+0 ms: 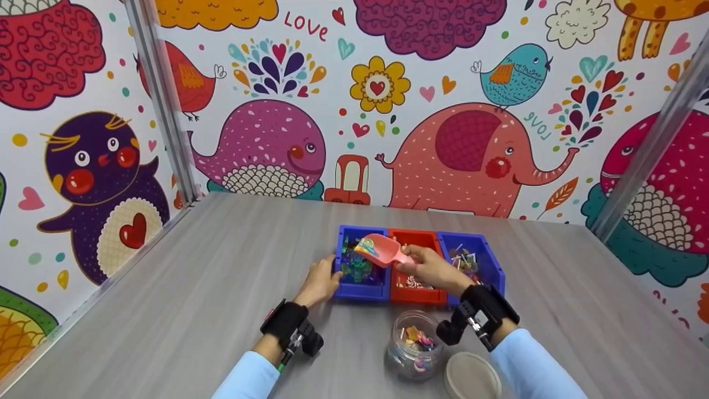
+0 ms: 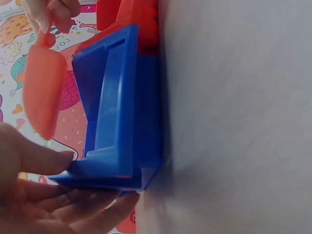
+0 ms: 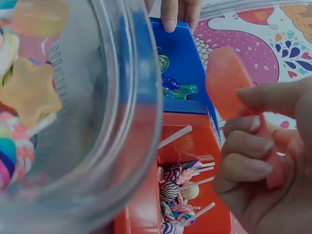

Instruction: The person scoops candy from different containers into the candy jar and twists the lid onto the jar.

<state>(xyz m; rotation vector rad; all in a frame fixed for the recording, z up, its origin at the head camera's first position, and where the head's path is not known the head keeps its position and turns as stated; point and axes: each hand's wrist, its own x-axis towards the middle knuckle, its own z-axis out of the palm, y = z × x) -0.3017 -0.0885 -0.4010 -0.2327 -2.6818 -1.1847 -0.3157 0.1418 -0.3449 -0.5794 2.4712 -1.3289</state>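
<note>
My right hand [image 1: 435, 270] grips a pink scoop [image 1: 382, 250] by its handle, above the left blue bin [image 1: 363, 292]. Something yellow and blue shows in the scoop's bowl. Green and dark blue translucent pieces [image 1: 357, 269] lie in that bin. At its left side my left hand [image 1: 320, 282] holds the wall, thumb at the rim and fingers outside, as the left wrist view [image 2: 63, 195] shows. The red bin [image 3: 195, 131] beside it contains lollipops [image 3: 178, 190] with white sticks.
Another blue bin [image 1: 494, 274] with wrapped lollipops adjoins the red one on the right. Nearer me stands an open clear jar [image 1: 415, 360] partly filled with colourful candy-like pieces, a star-shaped one [image 3: 31, 92] among them. A round pale lid [image 1: 472, 377] lies beside the jar.
</note>
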